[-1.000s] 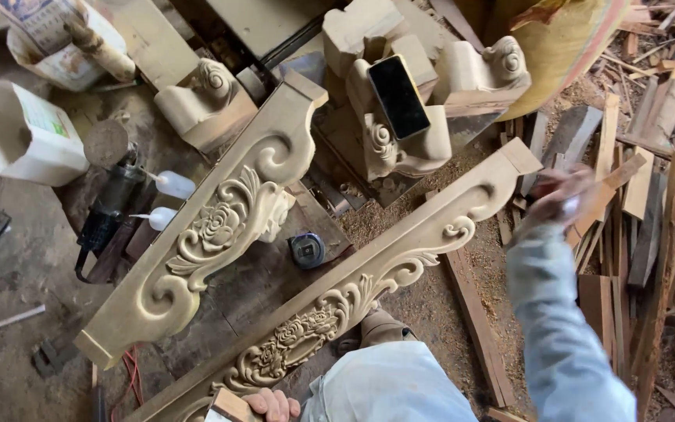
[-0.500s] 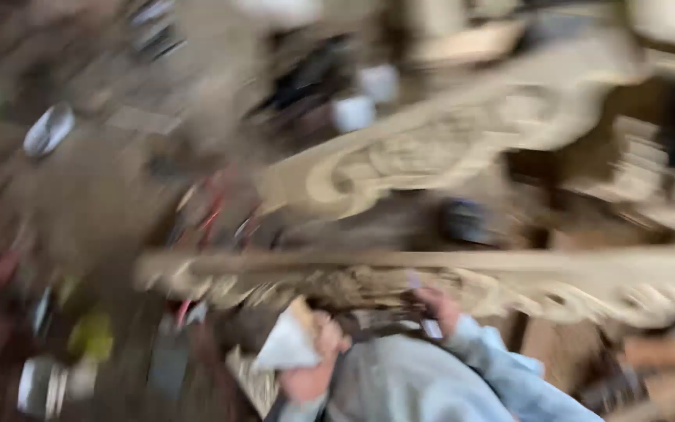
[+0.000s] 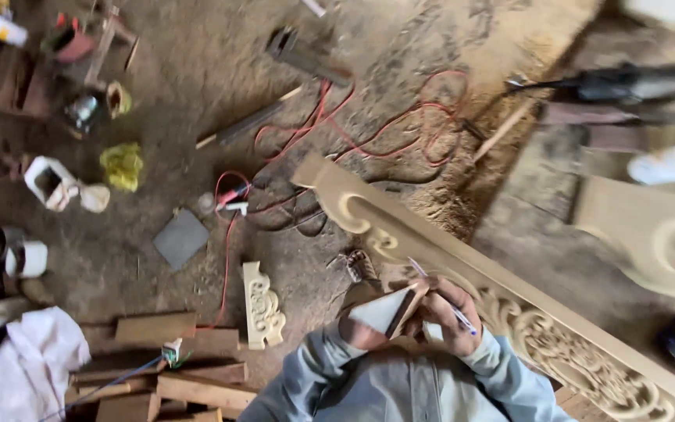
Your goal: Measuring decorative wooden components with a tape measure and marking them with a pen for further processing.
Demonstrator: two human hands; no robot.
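Here the right hand (image 3: pixel 451 312) is closed in a writing grip around a slim pen (image 3: pixel 441 295), whose upper end rises toward the carved beam. The left hand (image 3: pixel 369 324) is curled around a small flat wooden block (image 3: pixel 388 311), gripping it from below so that its pale face tilts upward between the two hands; the pen's lower end sits just beside the block's right edge. The block is wedge-like, light on its face and brown along its edge. Both hands are held close to the person's chest, above grey-blue sleeves (image 3: pixel 501 375). The carved beam (image 3: pixel 509 312) runs diagonally just behind the right hand, its scrollwork pale and unfinished. Motion blur softens the fingers, so the exact contact of pen tip and block cannot be made out. The beam's lower end is cut off by the frame edge.
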